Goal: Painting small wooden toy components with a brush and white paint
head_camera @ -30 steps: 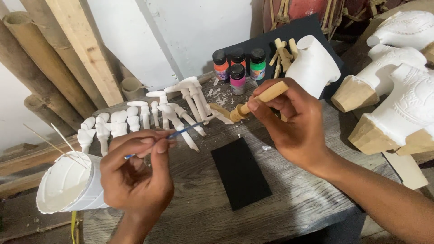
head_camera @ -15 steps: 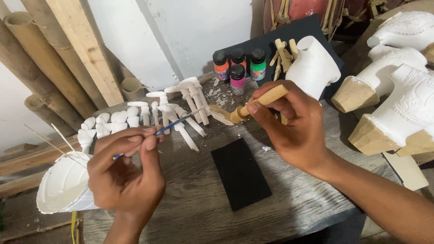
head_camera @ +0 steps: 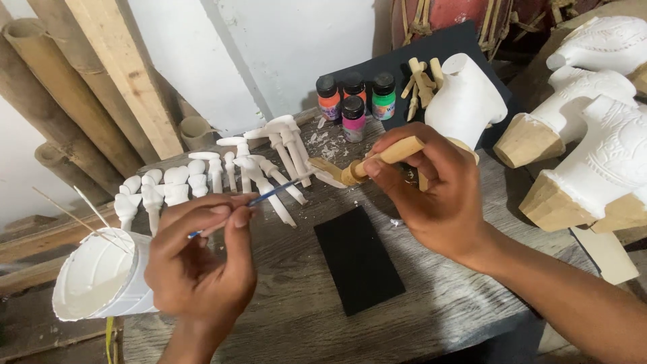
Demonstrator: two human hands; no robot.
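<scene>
A white bucket (head_camera: 101, 283) overhangs the table's (head_camera: 296, 317) left edge, with bare wood beside the black slab (head_camera: 358, 259). The left hand (head_camera: 199, 266), fingers pinched on a thin brush (head_camera: 269, 194), has risen toward the wooden piece (head_camera: 377, 160) clamped in the right hand (head_camera: 431, 195). White carved pieces (head_camera: 202, 178) and paint bottles (head_camera: 356, 101) crowd behind; white busts (head_camera: 593, 162) line the right.

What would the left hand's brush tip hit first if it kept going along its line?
Probably the wooden piece held by the right hand: the left hand aims its brush up-right at it, though depth is unclear.
</scene>
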